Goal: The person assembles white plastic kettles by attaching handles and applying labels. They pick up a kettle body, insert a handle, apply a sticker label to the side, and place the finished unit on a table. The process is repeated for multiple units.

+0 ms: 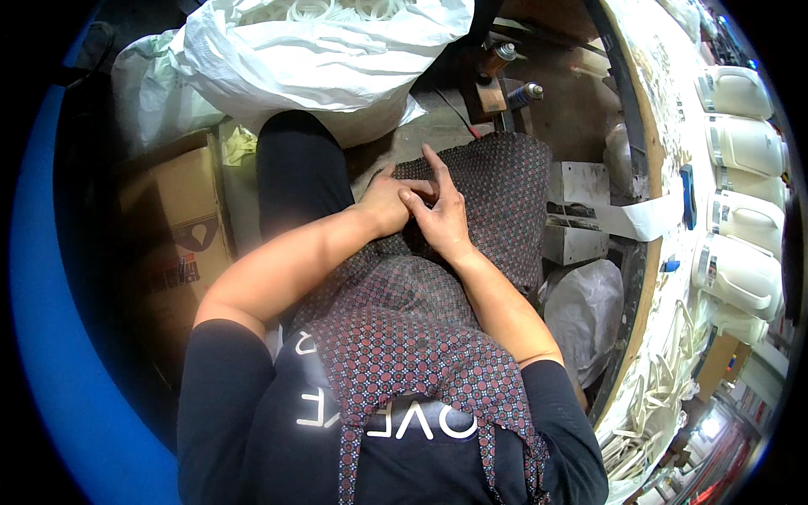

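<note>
My left hand [387, 204] and my right hand [443, 220] meet above my lap, touching each other. The left fingers reach across toward the right palm, and their tips are partly hidden there. My right index finger points away from me, with the thumb lying against the left fingers. Both hands look open, and no object shows between them. Beneath them a dark apron [497, 202] with a small red and white pattern covers my lap and right thigh.
A white woven sack [320, 71] holding white plastic rings stands ahead, with a cardboard box [172, 244] at left. On the right, a wood-edged bench [644, 337] carries white handled jugs [741, 215] and thin white strips [648, 421]. Metal bolt-like posts [526, 94] stand ahead right.
</note>
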{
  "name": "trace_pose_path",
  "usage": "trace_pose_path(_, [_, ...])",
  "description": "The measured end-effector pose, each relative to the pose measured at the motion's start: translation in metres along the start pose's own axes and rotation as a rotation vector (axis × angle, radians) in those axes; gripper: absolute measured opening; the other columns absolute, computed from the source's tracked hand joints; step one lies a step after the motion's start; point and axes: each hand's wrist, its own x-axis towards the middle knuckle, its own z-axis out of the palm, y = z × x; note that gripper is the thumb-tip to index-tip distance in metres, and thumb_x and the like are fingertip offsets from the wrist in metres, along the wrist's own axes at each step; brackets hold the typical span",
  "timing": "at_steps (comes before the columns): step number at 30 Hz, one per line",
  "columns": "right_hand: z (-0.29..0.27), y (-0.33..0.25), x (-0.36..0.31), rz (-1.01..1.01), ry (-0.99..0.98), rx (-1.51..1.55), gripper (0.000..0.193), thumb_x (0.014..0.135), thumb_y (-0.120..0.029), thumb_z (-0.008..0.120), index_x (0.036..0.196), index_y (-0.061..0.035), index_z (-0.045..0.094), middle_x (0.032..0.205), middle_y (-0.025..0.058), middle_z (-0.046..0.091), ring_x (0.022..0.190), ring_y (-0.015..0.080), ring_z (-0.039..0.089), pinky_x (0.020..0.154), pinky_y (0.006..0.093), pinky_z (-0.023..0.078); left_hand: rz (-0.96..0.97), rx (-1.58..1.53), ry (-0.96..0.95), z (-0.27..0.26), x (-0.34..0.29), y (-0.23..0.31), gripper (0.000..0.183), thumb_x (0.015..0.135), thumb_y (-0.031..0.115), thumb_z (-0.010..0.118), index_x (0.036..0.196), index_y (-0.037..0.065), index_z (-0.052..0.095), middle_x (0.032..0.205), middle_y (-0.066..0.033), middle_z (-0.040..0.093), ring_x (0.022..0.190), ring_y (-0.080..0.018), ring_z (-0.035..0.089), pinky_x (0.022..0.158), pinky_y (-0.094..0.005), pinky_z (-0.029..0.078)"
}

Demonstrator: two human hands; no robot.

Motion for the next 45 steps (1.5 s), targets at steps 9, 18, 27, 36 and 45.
trace_pose_path(9, [-0.001,0.019,0.004,-0.038,0.021,0.103,0.078,0.084,-0.014,0.070,0.149,-0.0074,0.028,0.113,0.0192,0.067,0.105,0.0281,0.065,0.094,0.0363,0.048,0.043,0.026,0.033,-0.007,0.004,0.001,0.026,0.082,0.016,0.055,0.103,0.016,0.069,0.117,0.0073,0.066,0.110,-0.0124,0.061,0.111,-0.0569,0.029])
trace_pose_path(18, [0.003,0.007,0.000,-0.070,0.023,-0.037,0.095,0.075,-0.025,0.078,0.150,-0.0096,0.023,0.114,0.0195,0.066,0.107,0.0345,0.064,0.095,0.0422,0.048,0.036,0.157,-0.024,0.001,0.006,-0.007,0.016,0.078,0.024,0.058,0.077,0.015,0.071,0.096,0.0054,0.070,0.103,-0.0148,0.063,0.110,-0.0580,0.031])
trace_pose_path(27, [0.000,0.012,0.002,-0.047,0.055,0.012,0.080,0.078,-0.020,0.075,0.147,-0.0121,0.035,0.119,0.0215,0.064,0.103,0.0349,0.066,0.089,0.0407,0.052,0.011,-0.095,0.053,-0.004,0.002,-0.001,0.019,0.080,0.022,0.055,0.078,0.015,0.072,0.106,0.0063,0.070,0.109,-0.0123,0.061,0.115,-0.0547,0.022])
trace_pose_path(36, [-0.005,0.001,0.003,-0.042,0.081,-0.040,0.076,0.080,-0.018,0.072,0.147,-0.0142,0.036,0.103,0.0204,0.069,0.094,0.0330,0.070,0.081,0.0404,0.054,-0.016,-0.022,0.012,-0.006,0.008,0.001,0.025,0.082,0.022,0.056,0.099,0.017,0.072,0.114,0.0059,0.068,0.113,-0.0121,0.060,0.114,-0.0508,0.027])
trace_pose_path(45, [-0.004,0.013,0.007,-0.095,0.215,0.206,0.070,0.087,0.000,0.064,0.146,-0.0029,0.026,0.137,0.0155,0.046,0.109,0.0235,0.058,0.095,0.0335,0.046,0.002,0.153,-0.045,0.007,0.023,-0.008,0.016,0.078,0.021,0.064,0.087,0.012,0.072,0.089,-0.0127,0.072,0.082,-0.0328,0.069,0.073,-0.0443,0.054])
